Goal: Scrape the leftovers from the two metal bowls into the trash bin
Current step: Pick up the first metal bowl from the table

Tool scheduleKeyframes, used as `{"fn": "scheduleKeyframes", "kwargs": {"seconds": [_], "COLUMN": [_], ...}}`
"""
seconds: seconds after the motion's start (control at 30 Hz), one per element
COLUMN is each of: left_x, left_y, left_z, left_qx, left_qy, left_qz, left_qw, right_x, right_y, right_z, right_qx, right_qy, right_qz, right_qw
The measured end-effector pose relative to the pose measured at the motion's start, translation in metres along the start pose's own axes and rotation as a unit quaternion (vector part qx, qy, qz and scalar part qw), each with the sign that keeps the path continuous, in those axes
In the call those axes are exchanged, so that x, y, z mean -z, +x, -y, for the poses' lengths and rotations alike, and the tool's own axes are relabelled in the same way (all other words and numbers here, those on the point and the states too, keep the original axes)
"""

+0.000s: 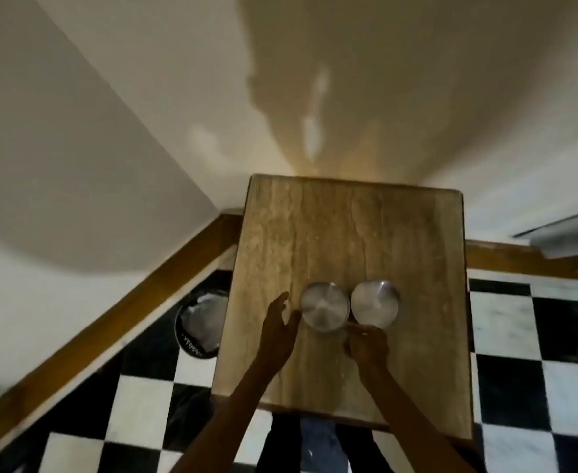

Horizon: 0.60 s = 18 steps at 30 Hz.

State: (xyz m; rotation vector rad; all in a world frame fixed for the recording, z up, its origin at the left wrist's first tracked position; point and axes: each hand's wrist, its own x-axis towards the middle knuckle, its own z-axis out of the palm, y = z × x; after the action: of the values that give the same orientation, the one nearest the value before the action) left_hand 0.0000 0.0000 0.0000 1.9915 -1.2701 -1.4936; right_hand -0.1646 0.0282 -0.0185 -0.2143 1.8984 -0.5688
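Desk [315, 233] of pale wood, set against a cream wall above a black-and-white checkered floor [506, 336]. We see two metal bowls [325, 306] [375, 303] side by side, our left hand [277, 331] spread beside them, our right hand [367, 346] pinching something we cannot identify. Trash bin [200, 324] stands at the desk's left.
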Motion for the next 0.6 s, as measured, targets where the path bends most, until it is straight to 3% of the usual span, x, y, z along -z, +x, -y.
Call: {"fn": "scheduleKeyframes", "kwargs": {"seconds": [0.07,0.33,0.6], "left_x": [-0.016,-0.047,-0.001], "left_y": [0.018,0.033,0.025], "left_z": [0.014,0.056,0.083], "left_qx": [0.029,0.103,0.239], "left_qy": [-0.063,-0.26,-0.407], "left_qz": [-0.027,-0.045,-0.041], "left_qw": [0.997,0.959,0.881], "right_x": [-0.015,-0.053,-0.061], "right_y": [0.02,0.056,0.018], "right_z": [-0.017,-0.047,-0.036], "right_qx": [-0.013,0.116,0.107], "right_qy": [0.017,-0.038,-0.095], "right_qz": [-0.006,-0.119,-0.053], "right_qw": [1.0,0.985,0.988]}}
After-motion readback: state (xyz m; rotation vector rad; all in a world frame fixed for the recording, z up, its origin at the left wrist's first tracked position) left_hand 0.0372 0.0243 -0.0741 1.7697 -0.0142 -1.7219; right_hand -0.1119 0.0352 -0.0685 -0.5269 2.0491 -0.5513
